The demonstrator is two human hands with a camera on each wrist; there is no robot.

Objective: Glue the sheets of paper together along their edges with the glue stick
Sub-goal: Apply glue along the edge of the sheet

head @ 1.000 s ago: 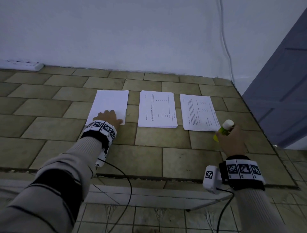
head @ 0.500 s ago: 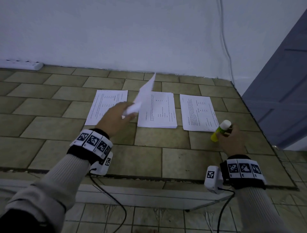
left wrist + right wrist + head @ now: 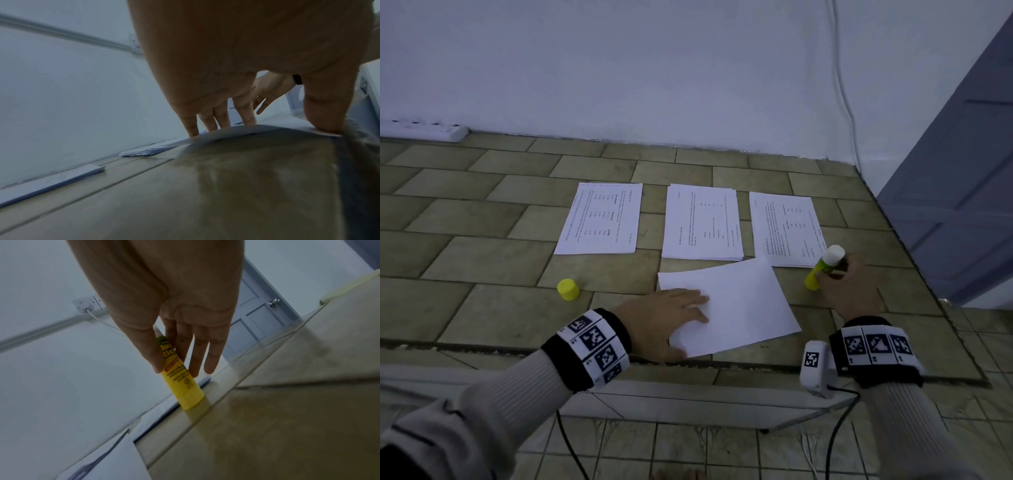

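Note:
A blank white sheet (image 3: 743, 301) lies askew on the tiled ledge (image 3: 482, 308), in front of the middle stack. My left hand (image 3: 681, 318) presses flat on the sheet's left part; its straight fingers (image 3: 244, 113) bear on the paper, whose near edge (image 3: 257, 129) bows up slightly. Three stacks of printed sheets lie behind: left (image 3: 599, 219), middle (image 3: 703, 222), right (image 3: 786, 229). My right hand (image 3: 842, 274) pinches the yellow glue stick (image 3: 825, 265) between thumb and forefinger. The stick (image 3: 180, 382) stands tilted with its base on the tiles and its white end up. Its yellow cap (image 3: 568, 288) stands apart on the left.
The ledge's front edge (image 3: 688, 363) runs just under my wrists, with a drop to lower tiles. A white power strip (image 3: 424, 132) lies against the wall at the back left. A white cable (image 3: 842, 85) hangs down the wall. A grey door (image 3: 962, 171) stands at the right.
My left hand lifted the blank top sheet off the left stack, carried it right and nearer, and laid it down flat. The yellow cap has come into view. My right hand kept the glue stick.

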